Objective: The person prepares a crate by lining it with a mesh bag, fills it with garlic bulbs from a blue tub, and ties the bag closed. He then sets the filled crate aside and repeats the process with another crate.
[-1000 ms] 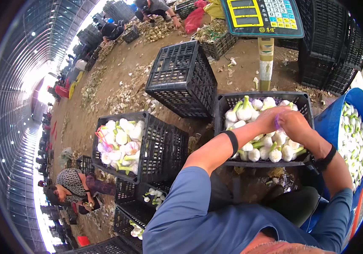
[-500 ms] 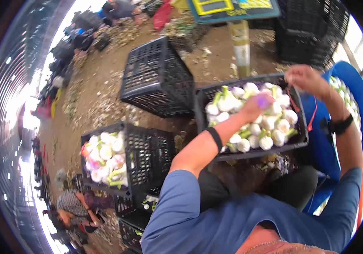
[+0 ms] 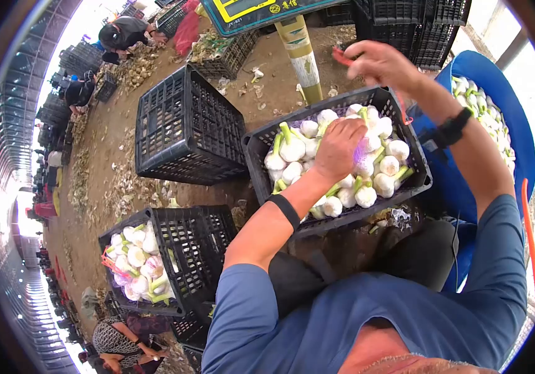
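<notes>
A black plastic crate [image 3: 425,183] in front of me is heaped with white garlic bulbs [image 3: 384,185] that have short green stems. My left hand [image 3: 341,148] lies over the bulbs with its fingers curled, and a bit of purple mesh [image 3: 361,153] shows right at the fingertips. What sits under the palm is hidden. Above the crate's far right corner, my right hand [image 3: 383,65] is raised and pinches a red strip [image 3: 342,57]. Another red strip [image 3: 408,117] hangs at the crate's right end, below that hand.
A scale display [image 3: 267,12] on a post [image 3: 303,62] stands behind the crate. To the left are an upended black crate [image 3: 186,124] and a crate of netted garlic [image 3: 208,230]. A blue tub [image 3: 495,75] of garlic is at right. Other people [image 3: 121,340] work on the left.
The view has swung, so everything sits further left. My right hand has lifted away from the crate's corner with a red strip in its fingers. My left hand stays over the bulbs.
</notes>
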Motion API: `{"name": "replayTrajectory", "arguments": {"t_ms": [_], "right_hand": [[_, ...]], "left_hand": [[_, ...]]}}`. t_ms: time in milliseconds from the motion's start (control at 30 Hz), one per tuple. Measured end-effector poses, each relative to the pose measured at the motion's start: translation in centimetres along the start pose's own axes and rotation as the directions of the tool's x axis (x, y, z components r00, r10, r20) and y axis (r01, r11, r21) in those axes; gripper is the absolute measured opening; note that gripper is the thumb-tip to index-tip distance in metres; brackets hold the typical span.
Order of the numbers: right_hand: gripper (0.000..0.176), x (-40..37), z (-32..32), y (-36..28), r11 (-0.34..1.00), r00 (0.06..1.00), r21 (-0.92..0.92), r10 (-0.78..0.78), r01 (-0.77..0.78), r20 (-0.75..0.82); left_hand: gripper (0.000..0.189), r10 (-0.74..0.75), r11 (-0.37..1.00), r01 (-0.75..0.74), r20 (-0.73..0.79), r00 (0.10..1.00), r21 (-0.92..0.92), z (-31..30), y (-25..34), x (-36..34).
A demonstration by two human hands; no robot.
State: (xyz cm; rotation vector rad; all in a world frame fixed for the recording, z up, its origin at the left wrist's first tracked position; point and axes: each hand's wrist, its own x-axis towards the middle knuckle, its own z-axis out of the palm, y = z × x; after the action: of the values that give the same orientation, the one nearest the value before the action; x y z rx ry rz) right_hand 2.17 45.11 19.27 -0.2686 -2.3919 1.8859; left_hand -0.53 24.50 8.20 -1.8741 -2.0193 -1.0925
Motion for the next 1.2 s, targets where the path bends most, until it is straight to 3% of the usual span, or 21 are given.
{"name": "replayTrajectory", "arguments": {"t_ms": [33,133,167,233,300,367,400,433,500,533,567,633,700,767,833,867,900,967,1067,1167,1200], "right_hand": [[0.012,0.8,1.3,1.2,0.998,0.998,-0.055,0.047,-0.045,0.045],[0.004,1.2,2.9,8.6,0.979,0.979,-0.203,0.046,-0.004,0.200],[0.006,0.3,3.3,9.4,0.974,0.975,-0.222,0.014,0.036,0.220],[0.005,-1.2,3.8,10.0,0.963,0.974,-0.249,-0.043,0.099,0.221],[0.008,-2.2,4.3,10.1,0.970,0.980,-0.216,-0.070,0.110,0.184],[0.010,-3.2,4.2,8.9,0.942,0.985,-0.310,-0.084,0.128,0.149],[0.010,-4.0,4.4,8.6,0.980,0.992,-0.164,-0.107,0.116,0.066],[0.010,-4.5,4.2,8.1,0.980,0.992,-0.163,-0.108,0.118,0.069],[0.009,-5.9,3.0,7.0,0.898,0.994,-0.434,-0.106,0.080,-0.036],[0.008,-6.9,2.2,6.0,0.830,0.991,-0.549,-0.132,0.097,-0.024],[0.008,-7.9,1.7,5.7,0.829,0.991,-0.551,-0.129,0.094,-0.025],[0.009,-9.9,0.8,5.8,0.870,0.977,-0.454,0.214,-0.193,-0.005],[0.012,-11.9,0.7,6.9,0.864,0.986,-0.484,0.168,-0.141,0.012],[0.014,-13.6,2.5,4.9,0.856,0.941,-0.437,0.332,-0.275,0.059],[0.015,-14.4,5.2,3.6,0.843,0.822,-0.258,0.526,-0.472,0.216],[0.016,-14.4,6.8,3.4,0.845,0.807,-0.200,0.534,-0.496,0.253],[0.018,-14.1,8.5,3.6,0.844,0.793,-0.145,0.535,-0.516,0.290],[0.018,-13.3,12.8,6.8,0.826,0.861,0.298,0.376,-0.479,0.341],[0.016,-11.0,18.4,5.8,0.773,0.880,0.429,0.360,-0.467,0.309],[0.015,-7.7,23.1,8.1,0.756,0.939,0.557,0.280,-0.344,0.199],[0.017,-7.0,24.3,8.0,0.621,0.955,0.732,0.256,-0.281,0.150]], "left_hand": [[0.031,0.001,1.000,-0.001,0.002,1.000,0.001,0.1,0.1,0.1],[0.040,-0.175,0.976,0.211,-0.368,0.913,0.058,1.0,0.7,0.0],[0.040,-0.175,0.976,0.211,-0.367,0.914,0.060,1.2,0.5,-0.1],[0.042,-0.274,0.959,0.242,-0.257,0.927,-0.150,1.8,0.0,-0.6],[0.041,-0.168,0.984,0.149,-0.247,0.954,-0.097,1.7,-0.3,-0.7],[0.040,-0.453,0.871,0.436,-0.026,0.891,-0.227,0.9,0.4,-0.5],[0.033,-0.466,0.873,0.449,-0.051,0.884,-0.188,1.1,0.2,-0.6],[0.033,-0.467,0.873,0.451,-0.052,0.883,-0.186,1.2,0.0,-0.7],[0.022,-0.347,0.935,0.353,-0.118,0.930,0.032,1.2,-0.3,-0.8],[0.022,-0.349,0.935,0.355,-0.117,0.930,0.027,1.2,-0.3,-0.8],[0.016,-0.327,0.931,0.346,-0.154,0.932,0.115,1.2,-0.3,-0.8],[0.009,-0.301,0.919,0.338,-0.191,0.934,0.202,0.9,-0.5,-0.5],[0.007,-0.304,0.895,0.322,-0.107,0.947,0.309,0.7,-0.8,0.0],[0.007,-0.248,0.899,0.254,-0.066,0.967,0.357,0.2,-1.5,0.6],[0.008,-0.198,0.896,0.187,-0.015,0.980,0.402,0.0,-1.6,1.2],[0.010,-0.176,0.863,0.108,0.094,0.980,0.493,0.0,-1.5,1.6],[0.012,-0.164,0.819,0.020,0.201,0.966,0.574,-0.3,-1.2,2.2],[0.014,-0.235,0.790,0.017,0.277,0.932,0.613,-1.7,0.5,3.5],[0.019,-0.528,0.819,0.203,0.567,0.632,0.537,-3.7,2.3,5.1],[0.019,-0.536,0.800,0.215,0.506,0.676,0.561,-2.7,2.4,3.8],[0.018,-0.481,0.823,0.168,0.509,0.714,0.542,-2.6,2.5,3.3]]}}
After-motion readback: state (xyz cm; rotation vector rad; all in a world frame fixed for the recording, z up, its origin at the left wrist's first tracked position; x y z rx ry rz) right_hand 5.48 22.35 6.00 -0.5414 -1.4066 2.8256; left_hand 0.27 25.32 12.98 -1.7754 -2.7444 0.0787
